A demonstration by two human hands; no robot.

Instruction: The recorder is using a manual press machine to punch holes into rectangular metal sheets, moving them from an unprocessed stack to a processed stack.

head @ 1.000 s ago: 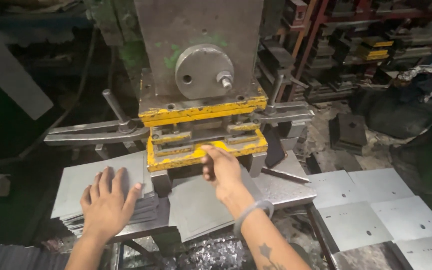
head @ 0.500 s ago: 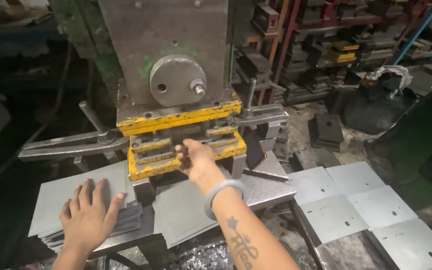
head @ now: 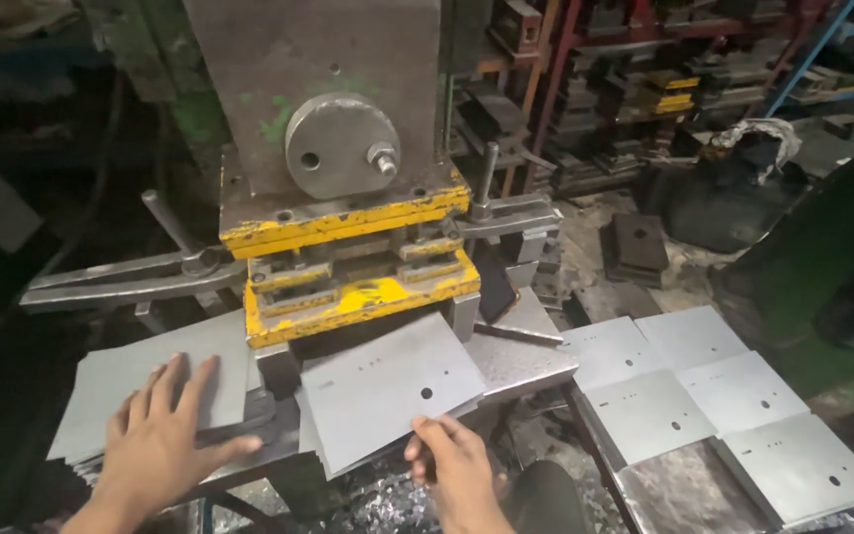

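- A flat grey metal sheet with small punched holes is lying tilted in front of the yellow die of a large press, its far edge tucked just under the die and its near corner reaching toward the viewer.
- The sheet's long axis is running from lower left to upper right; it is sitting directly ahead of the right hand, which is the nearer of the two.
- The right hand is pinching the sheet's near edge, fingers partly curled, thumb on top; how the fingers lie under the sheet cannot be seen.
- The left hand is lying open and flat, fingers spread, pressing on a stack of blank sheets just left of the die, apart from the held sheet.
- To the right, well apart, finished punched sheets are lying overlapped in a row on a low surface.
- A long steel lever is sticking out to the left of the press.
- Shelves of dark metal parts are filling the background.
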